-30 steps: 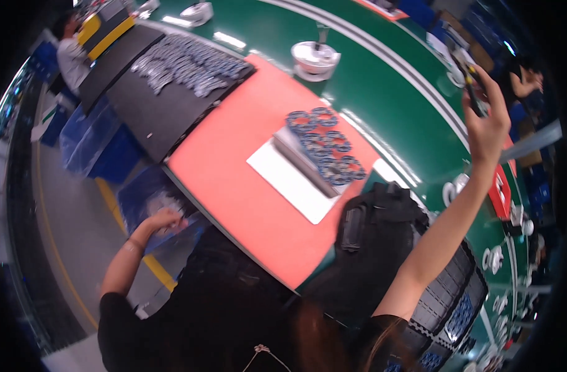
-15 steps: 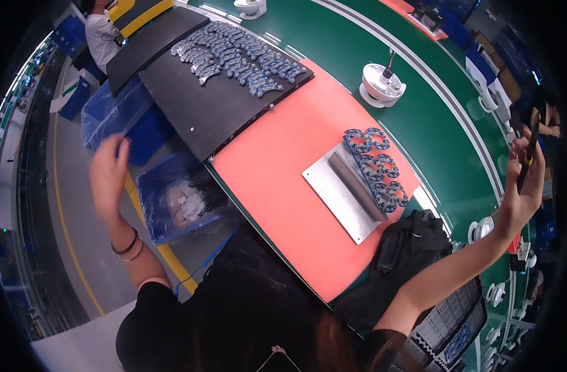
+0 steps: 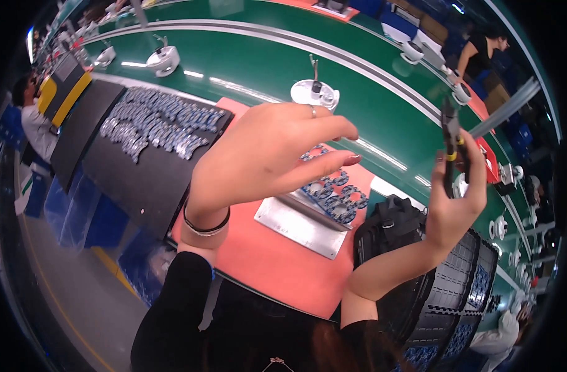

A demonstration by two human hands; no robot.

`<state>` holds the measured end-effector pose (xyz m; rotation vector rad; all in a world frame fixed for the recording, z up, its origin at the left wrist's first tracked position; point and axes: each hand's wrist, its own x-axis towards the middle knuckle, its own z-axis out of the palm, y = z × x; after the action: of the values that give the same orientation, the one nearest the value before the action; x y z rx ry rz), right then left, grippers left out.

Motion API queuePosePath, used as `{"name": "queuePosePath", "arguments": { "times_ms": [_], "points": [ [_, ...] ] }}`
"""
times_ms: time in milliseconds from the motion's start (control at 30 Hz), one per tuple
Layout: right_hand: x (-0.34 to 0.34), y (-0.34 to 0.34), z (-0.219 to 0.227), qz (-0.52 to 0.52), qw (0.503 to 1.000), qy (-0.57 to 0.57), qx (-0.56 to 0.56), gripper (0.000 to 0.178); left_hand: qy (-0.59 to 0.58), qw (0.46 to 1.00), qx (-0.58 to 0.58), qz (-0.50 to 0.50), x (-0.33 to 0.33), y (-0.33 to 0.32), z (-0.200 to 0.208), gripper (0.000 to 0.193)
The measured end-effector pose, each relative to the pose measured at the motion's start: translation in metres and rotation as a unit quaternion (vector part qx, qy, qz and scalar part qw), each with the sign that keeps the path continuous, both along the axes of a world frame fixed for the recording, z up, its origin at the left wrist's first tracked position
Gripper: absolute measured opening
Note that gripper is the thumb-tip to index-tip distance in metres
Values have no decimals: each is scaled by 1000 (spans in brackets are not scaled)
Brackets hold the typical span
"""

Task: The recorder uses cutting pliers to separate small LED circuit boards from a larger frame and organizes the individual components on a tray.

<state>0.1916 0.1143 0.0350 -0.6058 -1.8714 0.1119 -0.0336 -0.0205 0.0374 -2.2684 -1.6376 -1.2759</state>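
Observation:
My left hand (image 3: 268, 152) hangs over the orange mat (image 3: 265, 282) with thumb and forefinger apart and nothing between them. Beneath and beyond its fingers lies a blue circuit board panel (image 3: 341, 209) with ring-shaped cut-outs, partly hidden by the hand. That panel rests along a silver metal plate (image 3: 302, 230) with a raised bar. Raised to the right, my right hand (image 3: 455, 211) is closed around dark cutting pliers (image 3: 449, 127) with black and yellow handles, jaws pointing up.
Rows of curved circuit boards (image 3: 153, 121) cover part of a black board (image 3: 131, 186) at left. A white round device (image 3: 311, 93) stands on the green conveyor (image 3: 246, 68). At right are a black bag (image 3: 392, 226) and black trays (image 3: 447, 279). Other people work beyond.
My left hand has swung from beside the blue bins to above the circuit board panel. The right hand has come inward with the pliers. The whole view has turned.

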Motion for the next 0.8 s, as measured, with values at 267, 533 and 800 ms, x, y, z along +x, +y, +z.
{"name": "queuePosePath", "arguments": {
  "times_ms": [267,533,800],
  "points": [
    [-24,4,-40,40,991,-51,-115,51,-67,988,-52,-130,3,62,-50,39],
    [-56,14,-48,50,990,-110,-76,46,-25,989,-76,-124,-17,45,-25,52],
    [-63,18,-58,55,992,-83,-79,46,-37,980,-157,-118,-16,43,-22,57]
  ]
}}
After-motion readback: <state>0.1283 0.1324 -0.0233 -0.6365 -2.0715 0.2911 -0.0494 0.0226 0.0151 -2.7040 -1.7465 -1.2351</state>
